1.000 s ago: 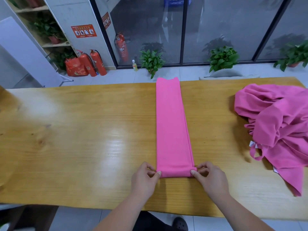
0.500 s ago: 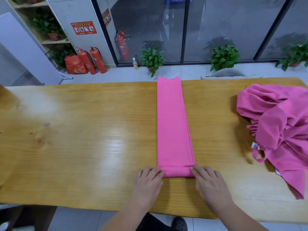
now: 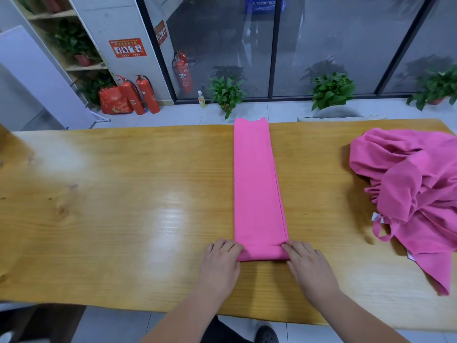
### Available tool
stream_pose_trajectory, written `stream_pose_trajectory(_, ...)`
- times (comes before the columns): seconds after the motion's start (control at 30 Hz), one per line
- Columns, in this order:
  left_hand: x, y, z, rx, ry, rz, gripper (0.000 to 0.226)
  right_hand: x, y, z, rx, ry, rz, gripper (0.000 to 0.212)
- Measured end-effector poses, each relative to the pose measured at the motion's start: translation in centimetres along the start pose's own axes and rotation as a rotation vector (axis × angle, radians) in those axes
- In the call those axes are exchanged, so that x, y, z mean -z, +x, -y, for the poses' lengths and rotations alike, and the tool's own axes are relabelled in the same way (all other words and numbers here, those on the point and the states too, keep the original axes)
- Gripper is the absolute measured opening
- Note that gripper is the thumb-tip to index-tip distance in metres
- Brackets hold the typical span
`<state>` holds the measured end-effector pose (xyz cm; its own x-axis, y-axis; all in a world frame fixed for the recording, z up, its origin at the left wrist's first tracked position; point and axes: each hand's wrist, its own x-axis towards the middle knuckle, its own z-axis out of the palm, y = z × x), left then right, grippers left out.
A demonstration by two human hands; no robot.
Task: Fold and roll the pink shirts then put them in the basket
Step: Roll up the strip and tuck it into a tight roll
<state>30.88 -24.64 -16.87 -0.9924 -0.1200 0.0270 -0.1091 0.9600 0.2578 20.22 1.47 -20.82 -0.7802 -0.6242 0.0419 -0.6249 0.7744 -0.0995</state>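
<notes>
Folded pink shirt point(image 3: 257, 184): narrow strip on counter point(image 3: 123, 194), long axis from lower centre to upper centre of frame. Started roll point(image 3: 262, 254) at lower end. Left hand point(image 3: 220, 263) and right hand point(image 3: 311, 268) lie flat, fingers straight, pressing the roll's two ends, equally near. Rolling direction judged: up-frame along strip.

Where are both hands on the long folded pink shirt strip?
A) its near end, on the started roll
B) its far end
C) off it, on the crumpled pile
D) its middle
A: the left hand and right hand rest flat-fingered on the rolled near end of the long folded pink shirt strip.
</notes>
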Motion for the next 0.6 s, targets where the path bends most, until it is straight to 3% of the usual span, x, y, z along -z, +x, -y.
stream_pose_trajectory(0.07, 0.3, 0.6, -0.2, 0.052, -0.034, 0.013, 0.037, 0.1, 0.5, 0.0, -0.047, 0.035, 0.057, 0.064)
stream_pose_trajectory(0.17, 0.7, 1.0, 0.1, 0.206, -0.226, 0.033, 0.036, 0.8, 1.3, 0.0, -0.104, 0.136, 0.032, 0.041)
stream_pose_trajectory(0.43, 0.3, 0.3, 1.2, 0.524, -0.711, 0.075, 0.029, 2.4, 0.7, 0.1, -0.381, 0.574, 0.06, 0.027)
stream_pose_trajectory(0.6, -0.1, -0.4, 1.4, 0.582, -0.75, 0.059, 0.03, 2.7, 0.4, 0.9, -0.426, 0.612, 0.034, 0.025)
